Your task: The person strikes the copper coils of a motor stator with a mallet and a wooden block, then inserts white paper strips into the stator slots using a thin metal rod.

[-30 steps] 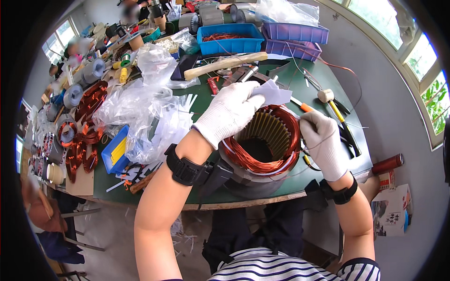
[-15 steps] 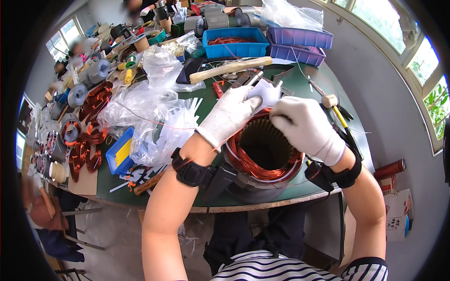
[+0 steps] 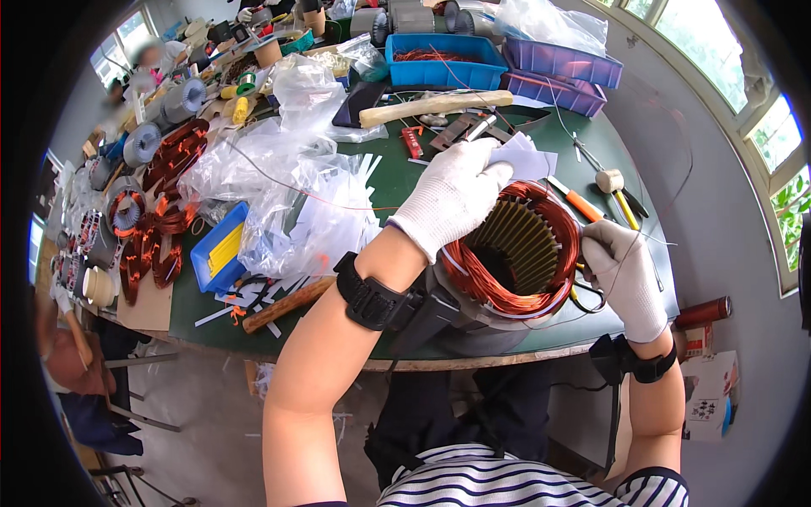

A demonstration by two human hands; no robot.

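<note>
A motor stator stands in front of me, with a thick ring of copper windings (image 3: 507,300) around its slotted core (image 3: 528,224). My left hand (image 3: 456,194), in a white knit glove, closes on white paper pieces (image 3: 532,160) at the far left rim of the windings. On the right, my gloved right hand (image 3: 625,275) is beside the coil with thumb and fingers pinched together. A thin wire (image 3: 692,152) loops through the air and runs down across that hand; its hold is partly hidden. Black straps circle both my wrists.
Right of the stator lie a mallet (image 3: 610,180) and an orange-handled tool (image 3: 585,204). Left are plastic bags (image 3: 253,173), a blue tray (image 3: 218,245) of yellow strips and a wooden stick (image 3: 287,304). A blue bin (image 3: 443,72) and purple crates (image 3: 557,93) stand behind.
My right hand has moved from above the stator opening out to the right and nearer to me. The left hand stays on the paper. The whole view has shifted slightly.
</note>
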